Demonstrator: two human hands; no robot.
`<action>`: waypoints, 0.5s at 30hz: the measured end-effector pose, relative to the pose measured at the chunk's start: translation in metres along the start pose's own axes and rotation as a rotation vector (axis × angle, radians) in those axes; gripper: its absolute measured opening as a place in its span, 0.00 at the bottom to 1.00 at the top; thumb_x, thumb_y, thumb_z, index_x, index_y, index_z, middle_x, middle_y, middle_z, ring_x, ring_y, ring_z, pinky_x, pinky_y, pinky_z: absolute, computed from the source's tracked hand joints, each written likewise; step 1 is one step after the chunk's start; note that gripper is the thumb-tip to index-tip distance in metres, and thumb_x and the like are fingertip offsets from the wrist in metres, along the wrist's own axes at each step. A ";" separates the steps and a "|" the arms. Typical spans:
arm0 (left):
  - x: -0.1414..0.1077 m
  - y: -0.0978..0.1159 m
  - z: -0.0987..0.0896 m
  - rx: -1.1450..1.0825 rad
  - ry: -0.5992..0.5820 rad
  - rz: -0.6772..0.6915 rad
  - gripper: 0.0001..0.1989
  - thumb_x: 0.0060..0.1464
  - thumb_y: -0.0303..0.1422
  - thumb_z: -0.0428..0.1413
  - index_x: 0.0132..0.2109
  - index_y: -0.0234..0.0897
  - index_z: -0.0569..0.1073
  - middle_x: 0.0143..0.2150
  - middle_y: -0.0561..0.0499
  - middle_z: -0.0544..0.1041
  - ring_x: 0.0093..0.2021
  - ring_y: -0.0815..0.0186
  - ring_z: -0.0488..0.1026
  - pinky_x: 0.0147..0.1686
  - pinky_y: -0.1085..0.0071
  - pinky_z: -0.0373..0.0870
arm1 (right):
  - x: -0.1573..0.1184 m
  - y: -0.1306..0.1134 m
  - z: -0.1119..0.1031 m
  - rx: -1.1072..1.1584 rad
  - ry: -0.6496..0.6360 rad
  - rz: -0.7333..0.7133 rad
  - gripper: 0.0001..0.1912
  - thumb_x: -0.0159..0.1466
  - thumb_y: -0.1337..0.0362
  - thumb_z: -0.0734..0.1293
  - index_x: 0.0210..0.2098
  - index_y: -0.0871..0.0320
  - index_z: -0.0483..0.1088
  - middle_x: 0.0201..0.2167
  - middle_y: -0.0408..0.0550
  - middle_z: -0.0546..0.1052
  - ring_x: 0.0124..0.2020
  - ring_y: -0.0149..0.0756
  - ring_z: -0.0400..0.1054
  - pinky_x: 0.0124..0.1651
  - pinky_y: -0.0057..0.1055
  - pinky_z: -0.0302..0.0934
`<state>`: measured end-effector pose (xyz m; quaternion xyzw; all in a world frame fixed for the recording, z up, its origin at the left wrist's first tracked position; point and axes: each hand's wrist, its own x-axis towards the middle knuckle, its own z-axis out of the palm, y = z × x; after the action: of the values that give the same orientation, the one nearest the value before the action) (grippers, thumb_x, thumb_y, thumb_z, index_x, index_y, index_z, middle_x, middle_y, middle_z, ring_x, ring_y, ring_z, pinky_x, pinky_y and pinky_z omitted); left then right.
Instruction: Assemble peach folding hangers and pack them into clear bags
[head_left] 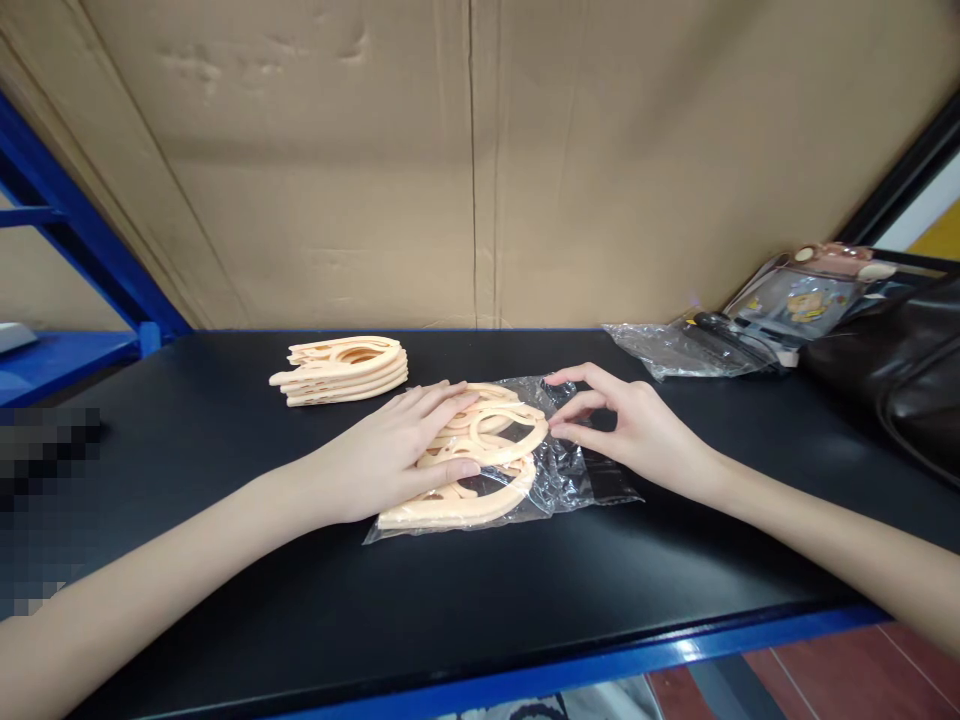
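Several cream plastic pieces with curved, looped ends (457, 512) lie inside a clear plastic bag (562, 470) on the black table. My left hand (397, 450) rests flat over the left part of the bagged pieces, fingers spread. At the bag's right side is my right hand (622, 420), its thumb and fingers curved and apart, the tips close to the film near the looped ends. Whether those tips pinch any film is hard to see. Behind my left hand stands a stack of similar cream pieces (345, 375).
The black table (450, 620) has a blue front edge. At the back right lie a clear bag (667, 350), a decorated pouch (806, 300) and a dark leather bag (892, 350). Cardboard (322, 180) stands behind; a blue frame (90, 230) is at the left.
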<state>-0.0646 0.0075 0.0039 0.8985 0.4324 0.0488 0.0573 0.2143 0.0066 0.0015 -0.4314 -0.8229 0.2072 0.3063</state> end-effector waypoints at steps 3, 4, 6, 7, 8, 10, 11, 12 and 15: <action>-0.001 0.000 -0.001 -0.008 -0.005 -0.006 0.40 0.61 0.59 0.40 0.70 0.37 0.51 0.71 0.45 0.49 0.70 0.52 0.47 0.66 0.53 0.47 | -0.001 0.000 -0.001 0.034 -0.017 0.017 0.17 0.63 0.63 0.67 0.51 0.52 0.64 0.34 0.38 0.82 0.33 0.33 0.75 0.37 0.29 0.65; -0.001 0.000 -0.001 -0.010 -0.005 -0.005 0.40 0.61 0.58 0.40 0.70 0.37 0.51 0.71 0.45 0.49 0.69 0.52 0.47 0.66 0.53 0.47 | -0.001 0.001 -0.001 0.056 -0.037 0.013 0.17 0.63 0.63 0.67 0.51 0.51 0.63 0.35 0.38 0.82 0.35 0.33 0.75 0.37 0.29 0.65; -0.001 0.000 -0.001 -0.014 -0.002 0.007 0.39 0.61 0.58 0.41 0.69 0.38 0.52 0.71 0.45 0.50 0.69 0.52 0.47 0.66 0.53 0.48 | -0.001 0.003 0.000 0.099 -0.088 -0.011 0.19 0.64 0.63 0.65 0.54 0.51 0.61 0.38 0.39 0.82 0.38 0.33 0.75 0.40 0.29 0.65; 0.000 0.000 -0.001 -0.015 0.002 0.015 0.38 0.61 0.58 0.41 0.69 0.38 0.53 0.71 0.45 0.51 0.69 0.52 0.48 0.66 0.53 0.48 | -0.002 0.004 0.001 0.115 -0.113 -0.032 0.21 0.65 0.63 0.64 0.57 0.50 0.59 0.40 0.39 0.81 0.40 0.32 0.75 0.41 0.28 0.65; 0.000 0.000 0.000 -0.016 0.007 0.021 0.38 0.61 0.57 0.41 0.69 0.39 0.53 0.71 0.45 0.51 0.69 0.52 0.48 0.66 0.53 0.48 | -0.002 0.005 0.001 0.124 -0.139 -0.059 0.23 0.66 0.63 0.63 0.59 0.50 0.56 0.42 0.39 0.81 0.41 0.31 0.74 0.44 0.29 0.65; 0.001 0.000 0.000 -0.015 0.017 0.028 0.37 0.61 0.57 0.42 0.69 0.39 0.54 0.71 0.45 0.51 0.69 0.51 0.48 0.66 0.53 0.48 | -0.004 0.006 0.002 0.128 -0.196 -0.117 0.28 0.68 0.65 0.60 0.65 0.50 0.48 0.47 0.41 0.79 0.45 0.29 0.73 0.52 0.30 0.63; 0.001 -0.001 0.000 -0.015 0.022 0.030 0.37 0.61 0.57 0.42 0.69 0.39 0.55 0.71 0.44 0.51 0.69 0.51 0.48 0.66 0.52 0.49 | -0.004 0.007 0.003 0.127 -0.226 -0.147 0.30 0.68 0.66 0.58 0.67 0.51 0.43 0.50 0.42 0.77 0.49 0.29 0.72 0.57 0.31 0.59; 0.002 0.000 0.000 -0.016 0.028 0.033 0.38 0.61 0.57 0.42 0.69 0.38 0.55 0.71 0.44 0.51 0.69 0.51 0.48 0.66 0.52 0.49 | -0.005 0.007 0.003 0.125 -0.252 -0.169 0.32 0.69 0.67 0.56 0.68 0.51 0.39 0.52 0.43 0.76 0.52 0.29 0.70 0.62 0.33 0.55; 0.002 0.000 0.000 -0.021 0.035 0.054 0.38 0.61 0.57 0.42 0.69 0.37 0.54 0.71 0.44 0.50 0.70 0.51 0.47 0.66 0.52 0.47 | -0.005 0.009 0.003 0.125 -0.276 -0.164 0.33 0.70 0.66 0.54 0.70 0.52 0.34 0.53 0.46 0.75 0.56 0.31 0.67 0.65 0.38 0.51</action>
<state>-0.0635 0.0086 0.0036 0.9082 0.4085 0.0706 0.0580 0.2194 0.0066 -0.0080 -0.3105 -0.8750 0.2899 0.2324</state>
